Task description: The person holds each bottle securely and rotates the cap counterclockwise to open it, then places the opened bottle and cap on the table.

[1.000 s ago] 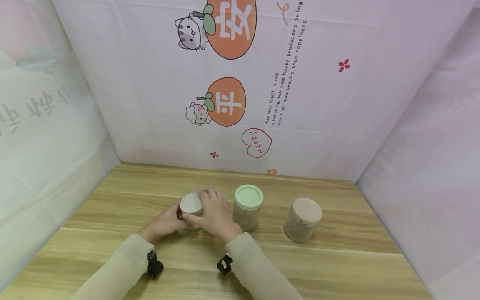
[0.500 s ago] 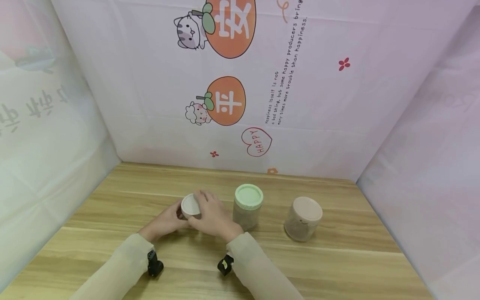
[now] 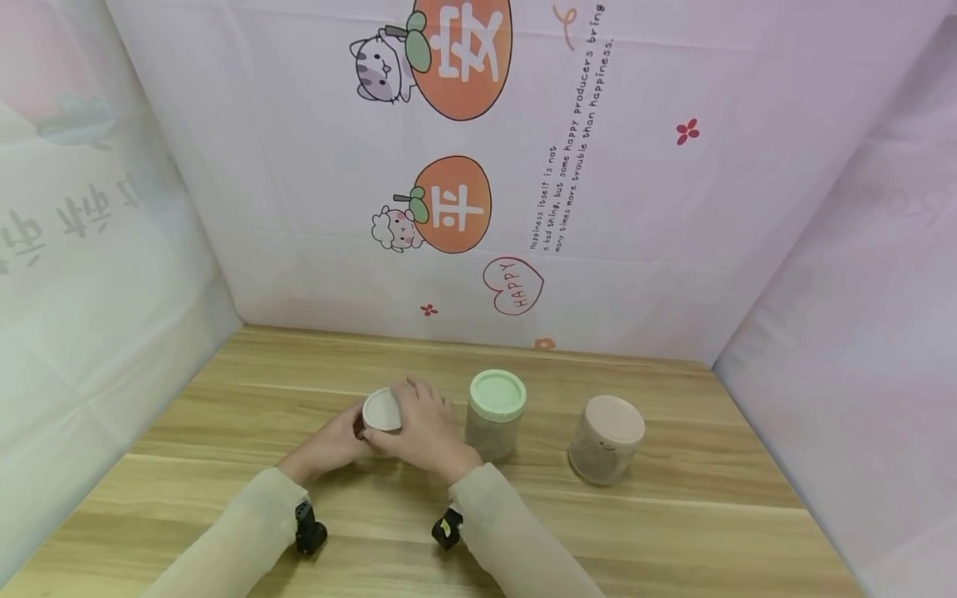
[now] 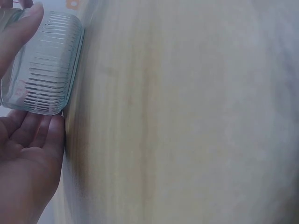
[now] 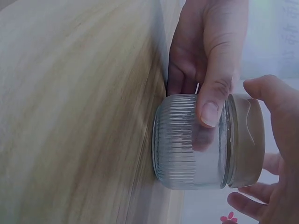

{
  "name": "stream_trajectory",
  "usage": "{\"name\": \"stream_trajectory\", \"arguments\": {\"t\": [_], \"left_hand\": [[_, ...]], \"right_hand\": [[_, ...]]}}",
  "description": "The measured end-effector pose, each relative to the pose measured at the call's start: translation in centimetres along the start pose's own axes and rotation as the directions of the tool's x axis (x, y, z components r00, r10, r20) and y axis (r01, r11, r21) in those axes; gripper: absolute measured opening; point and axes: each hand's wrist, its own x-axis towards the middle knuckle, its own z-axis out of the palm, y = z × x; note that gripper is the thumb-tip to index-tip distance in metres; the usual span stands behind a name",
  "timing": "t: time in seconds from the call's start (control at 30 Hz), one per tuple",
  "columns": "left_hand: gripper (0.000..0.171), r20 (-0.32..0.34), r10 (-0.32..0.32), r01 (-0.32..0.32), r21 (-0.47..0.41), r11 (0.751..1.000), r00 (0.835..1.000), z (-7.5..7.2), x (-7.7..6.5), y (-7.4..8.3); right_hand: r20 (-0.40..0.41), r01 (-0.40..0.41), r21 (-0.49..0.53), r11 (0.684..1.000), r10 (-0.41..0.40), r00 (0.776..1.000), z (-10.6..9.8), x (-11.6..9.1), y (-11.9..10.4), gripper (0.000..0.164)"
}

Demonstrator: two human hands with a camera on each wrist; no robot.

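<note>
Right hand (image 3: pixel 424 427): thumb farther left along the pale lid (image 3: pixel 380 409) than half a second ago; grip cannot be determined, lid partly hidden beneath it. Left hand (image 3: pixel 335 442): grasping the ribbed glass jar (image 5: pixel 174 156), left of the green-lidded jar (image 3: pixel 495 419) on the table (image 3: pixel 658 548).

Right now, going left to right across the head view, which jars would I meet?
White-lidded jar → green-lidded jar → pink-lidded jar.
</note>
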Motion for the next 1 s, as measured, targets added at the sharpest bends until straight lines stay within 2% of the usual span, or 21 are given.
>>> {"name": "stream_trajectory", "arguments": {"t": [0.23,0.47,0.73,1.0], "left_hand": [[0.081,-0.003,0.0,0.0,0.005,1.0,1.0,-0.01,0.11,-0.25],[0.082,0.021,-0.011,0.011,-0.009,1.0,1.0,-0.15,0.32,-0.32],[0.079,0.026,0.002,-0.002,-0.011,1.0,1.0,-0.07,0.46,-0.39],[0.085,0.031,-0.013,0.014,-0.033,0.999,0.999,-0.16,0.4,-0.45]], "right_hand": [[-0.05,-0.023,-0.089,0.996,0.019,0.999,0.01,0.13,0.04,0.082],[-0.033,0.021,-0.063,0.998,-0.023,0.999,-0.42,0.1,-0.16,0.076],[-0.009,0.012,-0.051,0.999,-0.012,1.0,-0.81,0.1,-0.41,0.073],[-0.039,0.021,-0.054,0.998,-0.023,0.999,-0.52,0.29,-0.34,0.073]]}}
